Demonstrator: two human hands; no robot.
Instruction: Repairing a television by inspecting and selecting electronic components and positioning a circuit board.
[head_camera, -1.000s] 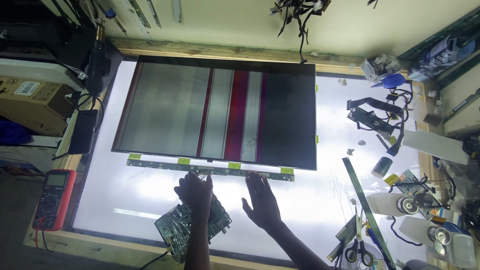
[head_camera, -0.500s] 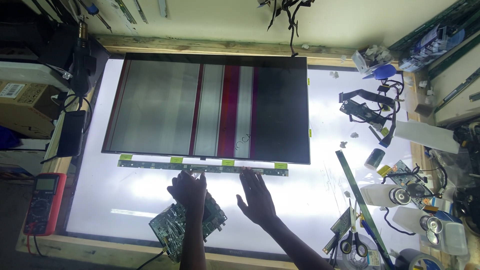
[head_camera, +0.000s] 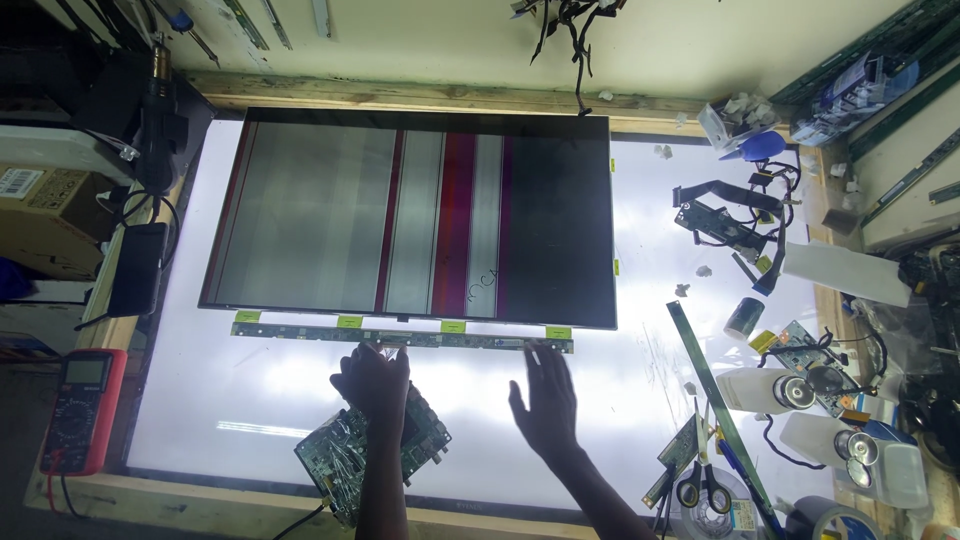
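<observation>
On the lit table (head_camera: 250, 400), the left hand (head_camera: 375, 380) pinches its fingers on the flat cable at the driver strip (head_camera: 400, 338) below the display panel (head_camera: 410, 220); the right hand (head_camera: 545, 400) hovers, fingers apart. A hard pull could tear this cable.

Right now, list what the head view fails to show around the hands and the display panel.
- Left hand: a backlit silhouette; its grip on the strip board cannot be made out.
- Right hand: touching or hovering over the light table, unclear.
- Green circuit board: partly covered by the left forearm.
- Scissors: blades hidden among clutter.
- Display panel: connector detail too small.
</observation>
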